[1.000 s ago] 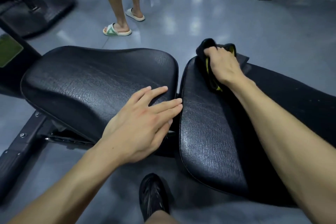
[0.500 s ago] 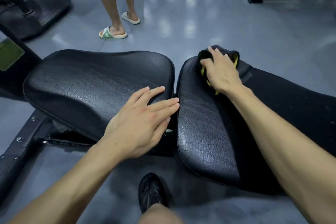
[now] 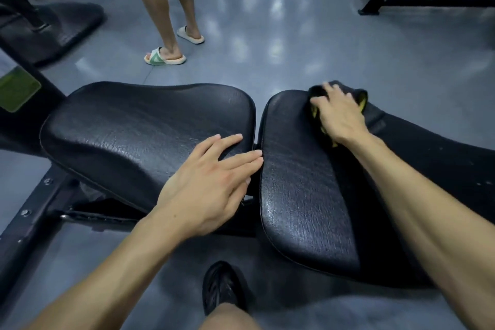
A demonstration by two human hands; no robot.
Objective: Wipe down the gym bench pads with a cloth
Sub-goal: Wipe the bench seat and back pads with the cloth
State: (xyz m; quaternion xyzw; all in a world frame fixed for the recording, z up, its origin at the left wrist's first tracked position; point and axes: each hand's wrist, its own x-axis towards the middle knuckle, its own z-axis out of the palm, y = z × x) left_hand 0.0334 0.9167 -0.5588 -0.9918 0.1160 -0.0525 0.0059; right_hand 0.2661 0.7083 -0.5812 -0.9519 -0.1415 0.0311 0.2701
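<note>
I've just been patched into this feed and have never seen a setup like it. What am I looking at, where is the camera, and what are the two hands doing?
There is no machine here: a person wears one wide-angle camera on the head, looking forward and down, so both bare forearms reach in from the bottom of the picture. In front is a black gym bench with two cushions, a left pad and a right pad, with a narrow gap between them. The left hand rests flat, fingers straight, on the left pad's near corner beside the gap. The right hand presses a dark cloth with yellow showing against the far end of the right pad. The wearer's own black shoe shows below. Another person's legs in slide sandals stand on the grey floor behind the bench.
</note>
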